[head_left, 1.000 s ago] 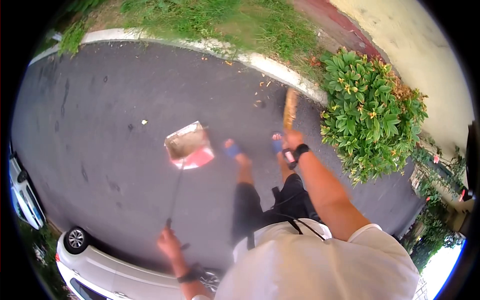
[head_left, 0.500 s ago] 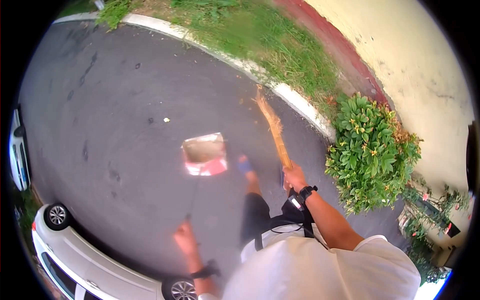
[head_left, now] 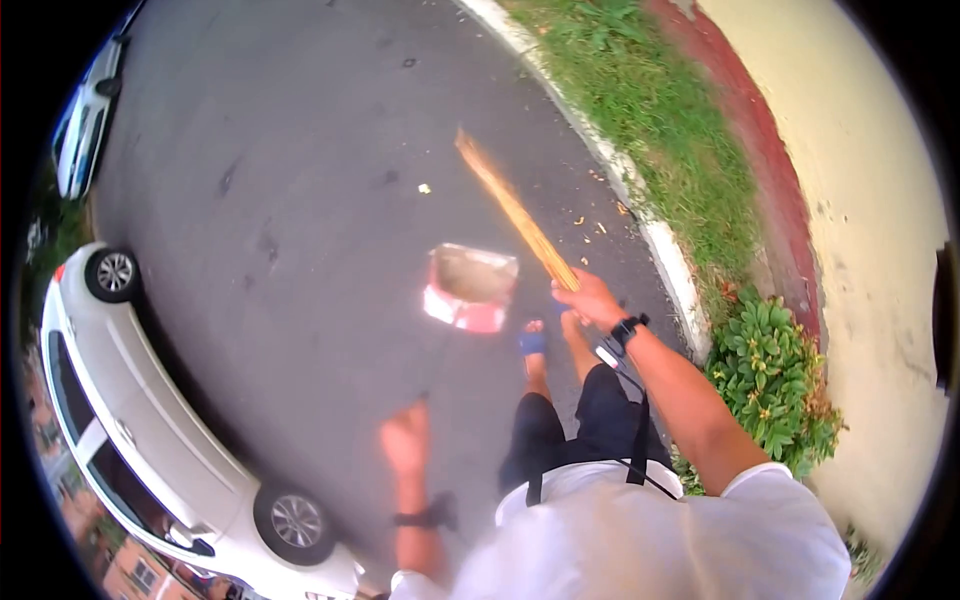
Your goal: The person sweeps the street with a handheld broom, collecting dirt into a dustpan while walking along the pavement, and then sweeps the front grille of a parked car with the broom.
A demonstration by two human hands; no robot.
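Note:
My right hand (head_left: 592,300) is wrapped around the bound end of a stick broom (head_left: 512,208), whose bristles point away from me to the upper left. Lower in the view, my left hand (head_left: 404,440) is closed and blurred at the top of a thin, dark handle. That handle runs up toward a box-like dustpan (head_left: 484,317) with pink and silvery sides and an open, dull tan inside. The dustpan is just ahead of my feet, to the left of the broom's grip.
Dry leaves (head_left: 600,228) lie along the white curb (head_left: 662,250), and a pale scrap (head_left: 424,188) is on the asphalt (head_left: 300,130). Grass (head_left: 660,130), a leafy bush (head_left: 770,380) and a cream wall (head_left: 880,300) line the right. A white car (head_left: 170,410) is parked at left.
The view has turned and shifted. The broom's bristle end has swung left, away from the curb, and now points past the dustpan. Both hands keep their grip.

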